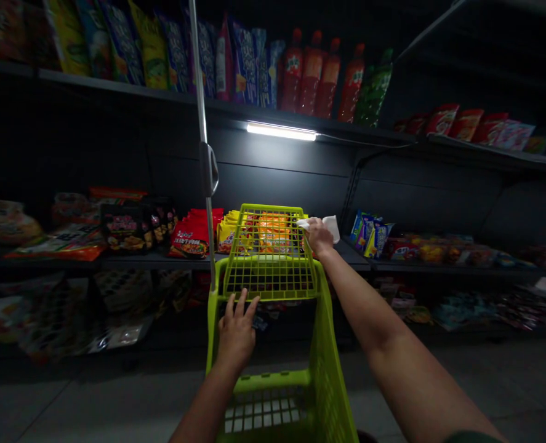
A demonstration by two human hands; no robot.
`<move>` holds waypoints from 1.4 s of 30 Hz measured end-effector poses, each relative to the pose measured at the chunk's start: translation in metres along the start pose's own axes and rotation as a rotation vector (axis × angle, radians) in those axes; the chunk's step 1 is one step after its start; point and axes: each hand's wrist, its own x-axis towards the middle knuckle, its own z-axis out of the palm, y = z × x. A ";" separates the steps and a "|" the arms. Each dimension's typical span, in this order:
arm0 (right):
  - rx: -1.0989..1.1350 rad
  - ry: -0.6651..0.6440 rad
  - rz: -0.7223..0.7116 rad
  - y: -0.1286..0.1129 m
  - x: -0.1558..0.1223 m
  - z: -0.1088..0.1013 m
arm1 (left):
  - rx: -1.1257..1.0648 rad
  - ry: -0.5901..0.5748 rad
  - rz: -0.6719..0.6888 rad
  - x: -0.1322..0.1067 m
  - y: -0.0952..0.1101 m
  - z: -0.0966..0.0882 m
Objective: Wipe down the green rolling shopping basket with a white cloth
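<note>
1 lime-green shopping cart (pixel 332 369) facing the snack shelves (pixel 162 261)

Dark shelves hold bright snack bags (pixel 190 234) and red bottles (pixel 312 80). The cart stands on the gray floor (pixel 485 394) in front of them, its long axis pointing straight ahead at the shelves, with a yellow-green wire basket (pixel 270 271) at its far end. The right hand (pixel 317 237) is closed, pinching a white sheet (pixel 330 226) just above the basket's far corner. The left hand (pixel 238 329) is open, its fingers spread and holding nothing visible, near the basket's near edge; whether it touches the cart, I cannot tell.
</note>
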 end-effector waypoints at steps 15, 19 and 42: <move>0.124 -0.093 -0.379 -0.110 0.049 0.022 | 0.044 -0.036 0.015 0.006 0.000 0.005; 0.099 -0.093 -0.133 -0.046 0.054 0.001 | 0.041 0.003 0.018 0.005 0.004 0.004; 0.080 -0.054 -0.451 -0.100 -0.054 -0.050 | -0.001 0.091 0.037 -0.003 0.002 0.007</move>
